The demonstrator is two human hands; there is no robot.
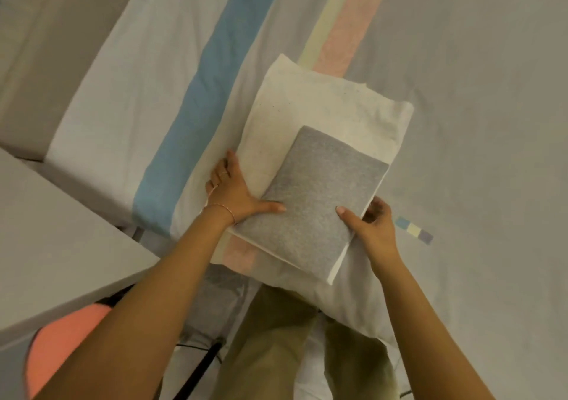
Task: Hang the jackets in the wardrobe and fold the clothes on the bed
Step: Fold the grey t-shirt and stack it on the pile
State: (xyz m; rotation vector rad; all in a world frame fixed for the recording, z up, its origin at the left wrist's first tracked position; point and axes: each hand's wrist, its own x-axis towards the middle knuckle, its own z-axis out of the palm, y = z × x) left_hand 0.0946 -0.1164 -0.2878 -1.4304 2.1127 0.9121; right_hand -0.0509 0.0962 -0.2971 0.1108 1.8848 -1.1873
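Closest to my lens are the olive-khaki trouser legs [270, 338] and two bare forearms reaching away from me over the bed's near edge. Both hands meet at the folded heather-grey knit garment [313, 199], a neat rectangle lying flat on top of a larger folded cream fabric piece [322, 107], the pair stacked on the pale striped bed sheet [476, 92]. The grey rectangle's long axis runs away from me, leaning to the right at its far end, so its two long sides face the hands, one each, and neither hand is clearly nearer. The left hand [233, 190] sits at the left long side, thumb flat on the grey cloth, its fingers [222, 173] stretched fairly straight along the cream piece's edge. I read that as pressing, not clasping. The right hand [376, 227] pinches the right long side, thumb on top and fingers [379, 207] curled below the edge. My judgement is that this fold is finished and I am squaring or shifting it. Any lift turns on both hands rising together across the short width, or the layers could slide apart. A grey tabletop [61, 230] and a coral-orange round seat [61, 344] lie to my left.
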